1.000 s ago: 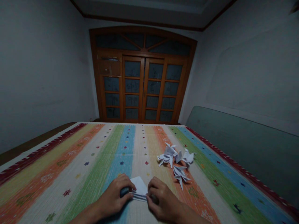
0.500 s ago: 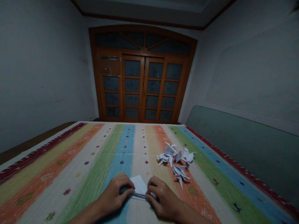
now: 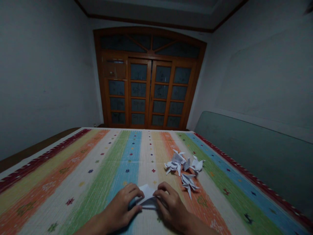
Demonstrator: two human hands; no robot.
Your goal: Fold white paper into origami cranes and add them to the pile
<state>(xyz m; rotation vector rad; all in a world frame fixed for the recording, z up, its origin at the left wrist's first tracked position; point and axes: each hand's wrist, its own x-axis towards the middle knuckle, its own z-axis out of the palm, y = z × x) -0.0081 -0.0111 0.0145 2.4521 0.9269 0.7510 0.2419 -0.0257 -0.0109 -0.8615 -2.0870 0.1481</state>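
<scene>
A small folded sheet of white paper [image 3: 148, 195] lies on the striped tablecloth between my two hands. Its far corner points away from me, and a raised flap shows along the near part. My left hand [image 3: 127, 202] grips its left edge, index finger above and thumb at the near side. At the right edge, my right hand [image 3: 171, 200] holds the paper with bent fingers pinched together. Both hands rest low over the table, and parts of the paper are hidden under the fingers.
Several folded white paper cranes [image 3: 179, 161] lie in a cluster beyond my right hand, with one crane [image 3: 188, 183] nearer to me. The striped tablecloth [image 3: 102, 182] covers the table. A greenish panel [image 3: 244, 143] stands along the right side, and wooden glazed doors [image 3: 150, 91] are behind.
The paper's near flap has opened and lifted between my hands. My left thumb has moved slightly lower, away from my index finger, and my right fingers have shifted up a little.
</scene>
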